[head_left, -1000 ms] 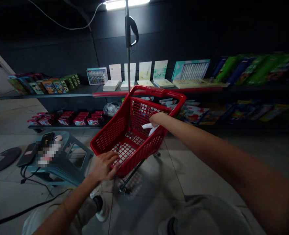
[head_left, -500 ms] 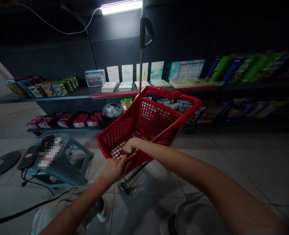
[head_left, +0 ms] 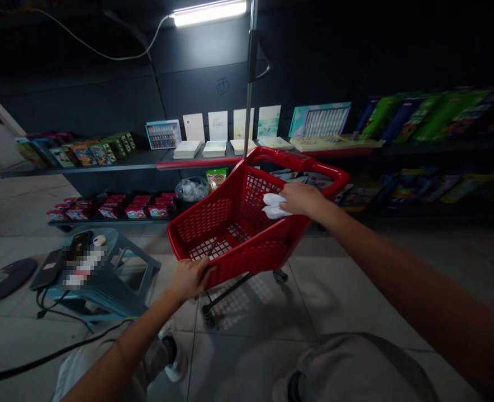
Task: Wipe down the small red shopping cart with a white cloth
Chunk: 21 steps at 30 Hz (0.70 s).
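A red plastic shopping cart [head_left: 247,245] with perforated basket walls stands in front of me, tilted in view. My left hand [head_left: 191,277] is closed over the near rim at the cart's left end. My right hand [head_left: 301,199] grips a folded white cloth or tissue [head_left: 274,206] above the basket, close to the near side wall and below the cart's handle [head_left: 297,162]. The cloth's exact kind cannot be made out. A metal pole [head_left: 249,106] with a black grip rises from the far side of the cart.
Behind the cart runs a dark shelf [head_left: 142,162] with books, boxes and green packages. Red packs [head_left: 113,205] sit on the lower shelf. To my left stands a blue-grey stool [head_left: 125,273] bearing devices and cables. A black cable [head_left: 41,363] crosses at lower left.
My right hand has risen from the bottom of the basket and moved right, now showing the white cloth. My left hand stays at the rim; the cart has shifted slightly right.
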### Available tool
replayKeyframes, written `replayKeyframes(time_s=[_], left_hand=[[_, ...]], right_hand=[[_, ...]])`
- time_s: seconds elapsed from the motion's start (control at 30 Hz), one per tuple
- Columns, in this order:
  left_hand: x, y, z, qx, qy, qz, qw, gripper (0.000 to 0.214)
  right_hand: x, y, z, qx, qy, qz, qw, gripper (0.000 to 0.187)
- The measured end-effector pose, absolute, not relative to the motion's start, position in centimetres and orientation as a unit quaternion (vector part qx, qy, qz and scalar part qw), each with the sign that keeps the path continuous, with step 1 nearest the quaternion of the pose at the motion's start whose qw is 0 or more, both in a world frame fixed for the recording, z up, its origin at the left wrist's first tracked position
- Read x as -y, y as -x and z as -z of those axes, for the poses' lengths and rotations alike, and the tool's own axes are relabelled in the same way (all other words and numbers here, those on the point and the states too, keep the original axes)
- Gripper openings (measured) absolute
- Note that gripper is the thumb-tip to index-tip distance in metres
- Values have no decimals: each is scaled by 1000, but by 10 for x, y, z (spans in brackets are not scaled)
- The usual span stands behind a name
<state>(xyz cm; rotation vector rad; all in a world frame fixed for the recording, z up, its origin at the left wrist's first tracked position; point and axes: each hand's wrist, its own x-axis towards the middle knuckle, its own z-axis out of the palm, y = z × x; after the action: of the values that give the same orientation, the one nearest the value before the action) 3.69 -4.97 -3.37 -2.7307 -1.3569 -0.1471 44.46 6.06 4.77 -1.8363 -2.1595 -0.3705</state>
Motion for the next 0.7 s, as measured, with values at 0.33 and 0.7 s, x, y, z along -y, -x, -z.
replayKeyframes(time_s=[0.33, 0.7], left_hand=[[7, -40, 15, 479, 878, 10, 1, 27], [-12, -61, 14, 488, 872, 40, -17, 67]], right_hand=[[0, -437, 82, 429, 706, -3, 564, 44], [2, -284, 114, 483, 651, -218, 544, 45]])
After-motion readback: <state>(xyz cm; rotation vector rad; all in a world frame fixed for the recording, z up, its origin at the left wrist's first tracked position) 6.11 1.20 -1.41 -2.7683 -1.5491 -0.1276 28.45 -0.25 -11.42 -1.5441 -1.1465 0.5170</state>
